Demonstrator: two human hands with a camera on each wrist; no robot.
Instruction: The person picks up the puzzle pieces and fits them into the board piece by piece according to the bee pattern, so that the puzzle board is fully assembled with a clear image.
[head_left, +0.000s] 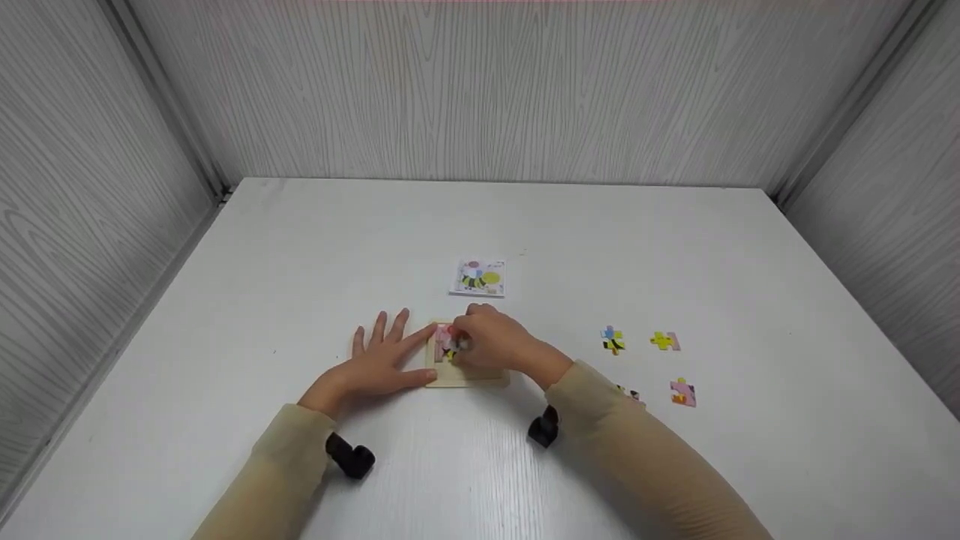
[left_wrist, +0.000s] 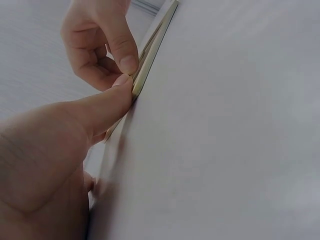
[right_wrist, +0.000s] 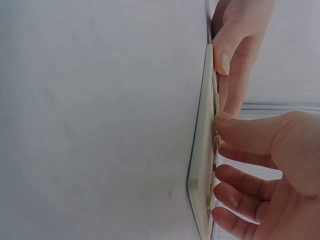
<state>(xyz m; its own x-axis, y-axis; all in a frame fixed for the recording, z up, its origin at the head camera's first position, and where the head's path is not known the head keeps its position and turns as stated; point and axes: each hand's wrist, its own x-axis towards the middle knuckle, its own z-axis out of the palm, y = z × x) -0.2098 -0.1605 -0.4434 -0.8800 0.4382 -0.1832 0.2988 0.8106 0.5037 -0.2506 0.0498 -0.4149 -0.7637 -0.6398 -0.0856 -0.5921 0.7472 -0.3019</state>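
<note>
A small wooden puzzle tray (head_left: 469, 382) lies on the white table, with pink picture pieces (head_left: 442, 337) in its upper left part. My left hand (head_left: 377, 366) lies flat with spread fingers, its index finger and thumb touching the tray's left edge. Over the tray, my right hand (head_left: 491, 337) has curled fingers and pinches a jigsaw piece (head_left: 452, 352), mostly covered by the fingers. In the right wrist view the right thumb (right_wrist: 250, 132) is at the tray's top surface. The left thumb (left_wrist: 107, 102) presses the tray's edge in the left wrist view.
Behind the tray sits a square bee picture (head_left: 480, 279). To the right lie loose jigsaw pieces: a blue-and-yellow one (head_left: 613, 340), a yellow one (head_left: 664, 340), a pink one (head_left: 682, 392), and one partly hidden by the right sleeve (head_left: 634, 394). Pale wood-grain panels (head_left: 480, 90) enclose the table.
</note>
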